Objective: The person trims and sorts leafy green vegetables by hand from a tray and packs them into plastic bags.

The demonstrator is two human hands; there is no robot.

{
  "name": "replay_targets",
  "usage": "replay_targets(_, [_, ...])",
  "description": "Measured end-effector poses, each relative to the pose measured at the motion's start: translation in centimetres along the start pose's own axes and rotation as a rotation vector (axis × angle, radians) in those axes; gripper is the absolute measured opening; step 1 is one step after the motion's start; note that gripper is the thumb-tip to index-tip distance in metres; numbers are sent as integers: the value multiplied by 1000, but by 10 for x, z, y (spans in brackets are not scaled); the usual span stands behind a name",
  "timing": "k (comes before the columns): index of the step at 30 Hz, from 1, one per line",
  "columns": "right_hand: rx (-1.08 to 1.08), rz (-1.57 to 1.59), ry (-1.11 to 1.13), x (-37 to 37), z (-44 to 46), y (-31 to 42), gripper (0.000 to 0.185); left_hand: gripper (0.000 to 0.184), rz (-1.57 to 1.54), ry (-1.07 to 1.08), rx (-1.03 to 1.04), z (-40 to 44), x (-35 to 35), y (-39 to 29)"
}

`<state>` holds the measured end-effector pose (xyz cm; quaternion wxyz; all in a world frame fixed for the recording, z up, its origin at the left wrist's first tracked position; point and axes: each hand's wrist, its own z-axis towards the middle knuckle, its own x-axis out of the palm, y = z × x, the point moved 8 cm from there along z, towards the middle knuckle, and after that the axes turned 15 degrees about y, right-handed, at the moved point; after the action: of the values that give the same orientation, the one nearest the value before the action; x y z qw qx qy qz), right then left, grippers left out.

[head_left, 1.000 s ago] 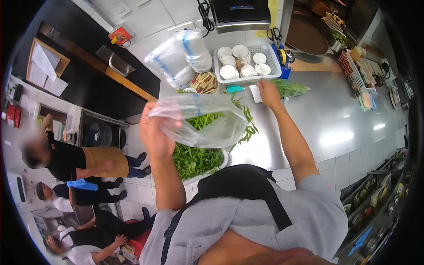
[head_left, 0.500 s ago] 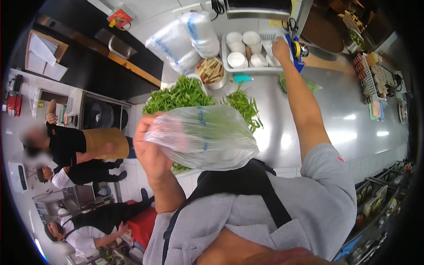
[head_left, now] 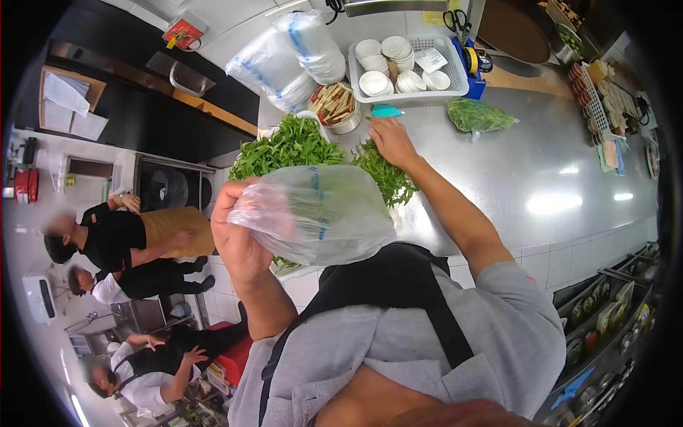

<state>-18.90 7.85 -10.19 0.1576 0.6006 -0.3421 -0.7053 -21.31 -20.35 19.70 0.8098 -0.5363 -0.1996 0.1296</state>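
In my left hand (head_left: 245, 235) is a clear plastic bag (head_left: 348, 217) with blue print, held up over the counter's near edge; some of the fingers show pinkish through the film. My right hand (head_left: 393, 141) reaches down at a small pile of leafy greens (head_left: 388, 174), its fingers extended at the far end and the fingertips partly out of sight. Just beyond them lies a turquoise-handled tool (head_left: 385, 111). A larger heap of greens (head_left: 288, 151) fills a white container to the left, partly behind the bag.
A white basket (head_left: 409, 96) holds stacked small bowls and a paper slip. Near it stand a blue tape dispenser (head_left: 471, 67), a tin of wrapped sticks (head_left: 334, 107) and plastic-wrapped bundles (head_left: 306, 50). Bagged greens (head_left: 480, 117) lie right. Several people stand at left.
My right hand has moved from the basket, left and nearer, to the small pile of greens. A paper slip now shows in the basket. The bag stays in my left hand.
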Motion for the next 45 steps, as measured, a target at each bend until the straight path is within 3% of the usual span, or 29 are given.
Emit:
replay_targets(2, [-22, -213, -91, -6, 10, 5, 32, 20, -19, 5, -5, -2, 1, 1])
replay_targets(5, [116, -334, -32, -10, 9, -16, 32, 20, 34, -35, -11, -10, -1, -4])
replay_targets(11, [7, -195, 96, 9, 32, -12, 42, 21, 34, -6, -48, -11, 2, 2])
replay_targets(14, [17, -326, 86, 26, 55, -13, 43, 22, 37, 40, -29, -9, 8, 3])
replay_targets(20, [-74, -106, 206, 31, 9, 15, 41, 21, 38, -13, -17, -10, 3, -2])
replay_targets(24, [-21, -75, 100, 21, 12, 10, 43, 19, -26, 42, -28, 6, 17, 2])
replay_targets(27, [120, -223, 47, 30, 39, -7, 48, 19, -21, 127, -16, 18, 29, 1])
replay_targets(30, [164, -286, 102, 29, 48, -9, 52, 19, -27, 198, -4, 20, 37, 1])
replay_targets(36, [161, -156, 242, 24, 41, -11, 39, 18, -37, 163, -32, 13, 28, 15])
replay_targets(42, [163, -195, 3, 16, 57, -17, 32, 17, -47, 160, -69, 13, 29, 25])
replay_targets(45, [61, -207, 98, 18, 55, -18, 26, 18, -68, 135, -60, 11, 29, 24])
